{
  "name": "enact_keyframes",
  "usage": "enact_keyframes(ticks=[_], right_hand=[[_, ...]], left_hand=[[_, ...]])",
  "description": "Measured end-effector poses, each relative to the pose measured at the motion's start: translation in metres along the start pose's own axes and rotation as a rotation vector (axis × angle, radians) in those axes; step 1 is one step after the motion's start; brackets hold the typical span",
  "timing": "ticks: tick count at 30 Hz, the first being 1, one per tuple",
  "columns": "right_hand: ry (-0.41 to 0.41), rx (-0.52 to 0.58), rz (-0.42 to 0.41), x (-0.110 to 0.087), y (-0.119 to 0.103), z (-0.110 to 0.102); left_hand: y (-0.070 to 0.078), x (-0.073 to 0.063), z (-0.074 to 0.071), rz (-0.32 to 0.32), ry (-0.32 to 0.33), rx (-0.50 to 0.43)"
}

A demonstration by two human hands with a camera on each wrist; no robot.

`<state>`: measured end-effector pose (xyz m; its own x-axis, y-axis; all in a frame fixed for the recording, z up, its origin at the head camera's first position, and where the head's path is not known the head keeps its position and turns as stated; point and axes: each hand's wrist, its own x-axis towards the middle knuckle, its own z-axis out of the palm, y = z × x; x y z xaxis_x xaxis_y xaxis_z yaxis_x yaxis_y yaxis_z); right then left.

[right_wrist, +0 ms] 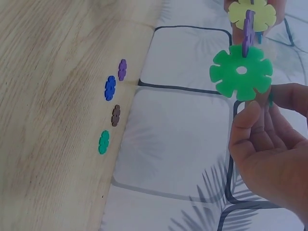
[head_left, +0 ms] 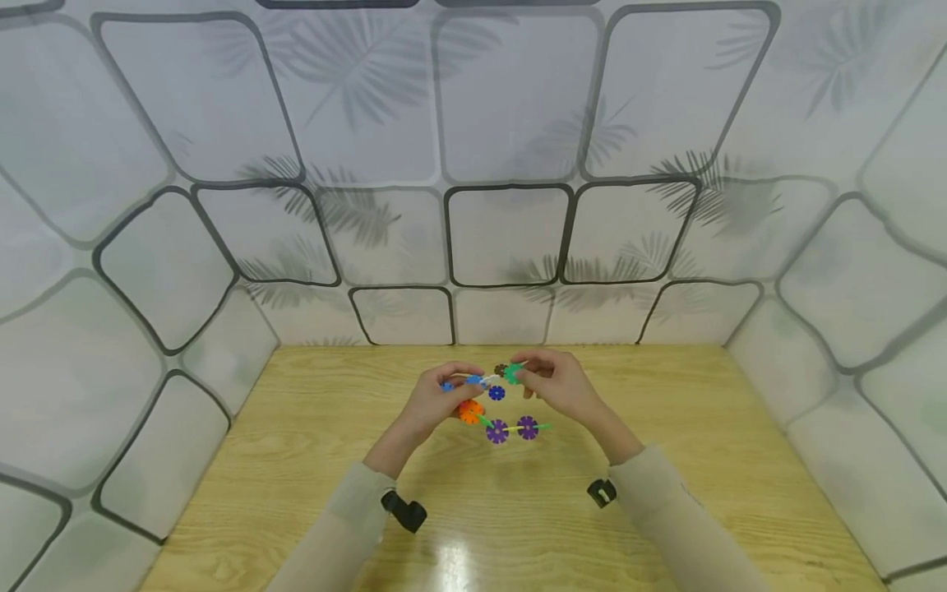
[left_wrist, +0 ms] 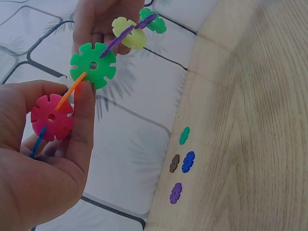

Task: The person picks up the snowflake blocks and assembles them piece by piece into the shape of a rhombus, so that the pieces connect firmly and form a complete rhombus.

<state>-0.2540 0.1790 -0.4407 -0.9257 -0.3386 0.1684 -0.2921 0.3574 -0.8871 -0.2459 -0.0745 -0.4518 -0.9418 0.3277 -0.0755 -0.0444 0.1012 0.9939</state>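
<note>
My left hand (head_left: 441, 399) grips a chain of slotted plastic flower discs, with its fingers around a pink disc (left_wrist: 49, 118) in the left wrist view. From it the chain runs through an orange disc (head_left: 471, 412), a large green disc (left_wrist: 94, 67), a purple disc (head_left: 497, 432) and a yellow disc (left_wrist: 129, 32). Blue and white pieces show at the left fingertips in the head view. My right hand (head_left: 556, 385) pinches a small green disc (head_left: 512, 374) between thumb and fingers, close to the white piece. The chain's green end disc (right_wrist: 240, 74) overlaps the right fingertips in the right wrist view.
Loose discs lie on the wooden table (head_left: 296, 493) near its far edge: a dark blue disc (left_wrist: 188, 161), a brown disc (left_wrist: 174, 163), a purple disc (left_wrist: 175, 193) and a teal disc (right_wrist: 104, 142). A patterned wall covering (head_left: 510, 238) stands behind the table and at both sides.
</note>
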Motion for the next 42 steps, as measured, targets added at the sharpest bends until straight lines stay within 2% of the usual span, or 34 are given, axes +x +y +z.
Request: enact_keyframes(ticks=[17, 27, 42], right_hand=[[-0.031, 0.043, 0.001, -0.001, -0.005, 0.004], [-0.049, 0.020, -0.011, -0.003, -0.007, 0.004], [-0.042, 0.092, -0.054, -0.003, -0.008, 0.013]], left_hand=[[0.000, 0.000, 0.002, -0.005, 0.009, -0.003], [0.000, 0.000, 0.002, 0.033, -0.016, 0.011], [0.002, -0.001, 0.003, 0.053, 0.003, 0.017]])
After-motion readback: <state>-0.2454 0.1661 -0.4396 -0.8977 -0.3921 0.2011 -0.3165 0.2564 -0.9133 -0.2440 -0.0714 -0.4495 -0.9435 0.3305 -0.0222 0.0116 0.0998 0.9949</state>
